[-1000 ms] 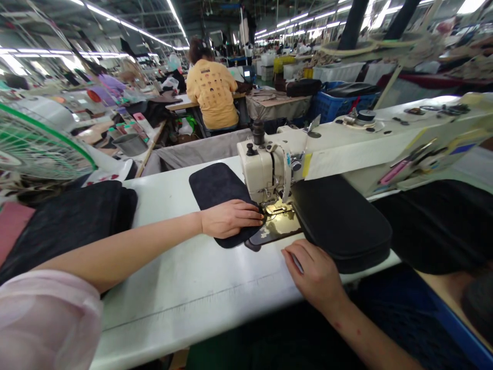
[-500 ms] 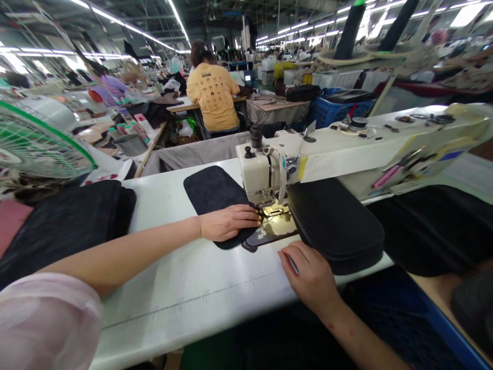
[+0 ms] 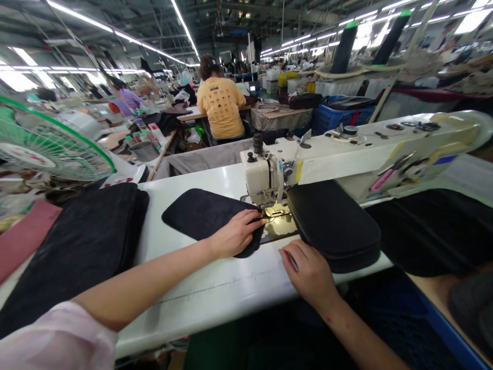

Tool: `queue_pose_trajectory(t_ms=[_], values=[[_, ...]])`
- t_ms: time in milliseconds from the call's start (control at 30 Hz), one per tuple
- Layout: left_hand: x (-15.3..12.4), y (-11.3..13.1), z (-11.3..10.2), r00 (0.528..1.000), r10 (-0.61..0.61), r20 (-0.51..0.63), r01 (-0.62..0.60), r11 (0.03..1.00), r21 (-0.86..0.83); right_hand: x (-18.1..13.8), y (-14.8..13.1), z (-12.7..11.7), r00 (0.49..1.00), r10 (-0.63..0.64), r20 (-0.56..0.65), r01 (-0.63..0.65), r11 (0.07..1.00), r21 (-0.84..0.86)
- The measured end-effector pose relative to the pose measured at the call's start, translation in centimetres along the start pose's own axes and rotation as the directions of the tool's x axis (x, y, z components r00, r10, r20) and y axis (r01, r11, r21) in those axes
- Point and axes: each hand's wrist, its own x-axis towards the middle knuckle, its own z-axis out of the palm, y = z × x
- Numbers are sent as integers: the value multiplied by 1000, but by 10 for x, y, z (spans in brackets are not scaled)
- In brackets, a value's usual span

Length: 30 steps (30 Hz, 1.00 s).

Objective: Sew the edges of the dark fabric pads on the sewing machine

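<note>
My left hand (image 3: 238, 232) lies flat, fingers stretched, on a dark rounded fabric piece (image 3: 200, 216) and presses its near corner by the presser foot (image 3: 274, 209) of the cream sewing machine (image 3: 346, 149). My right hand (image 3: 308, 271) rests on the white table (image 3: 215, 293) just in front of the shiny needle plate (image 3: 280, 228), fingers curled over a thin metal tool I cannot make out clearly. A black padded piece (image 3: 331, 226) lies to the right of the needle.
A stack of dark fabric pieces (image 3: 77, 246) lies at the table's left, with a green-rimmed fan (image 3: 50, 144) behind it. More dark material (image 3: 431, 231) hangs at the right. A person in a yellow shirt (image 3: 221, 105) sits at a farther table.
The dark fabric piece has swung round under my left hand, its far end now pointing left instead of away. My right hand has stayed in place.
</note>
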Motion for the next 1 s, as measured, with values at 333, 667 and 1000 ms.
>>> queue_pose_trajectory(t_ms=[333, 667, 1000], values=[[13, 38, 30, 934, -303, -191, 319, 946, 60, -1, 3, 1, 1000, -25, -6, 25, 1000, -7], [-15, 28, -3, 995, 99, -18, -99, 995, -10, 0, 3, -1, 1000, -24, 11, 24, 1000, 0], [1, -1, 4, 999, -14, -52, 16, 1000, 25, 1, 2, 1, 999, 7, 32, -7, 1000, 3]])
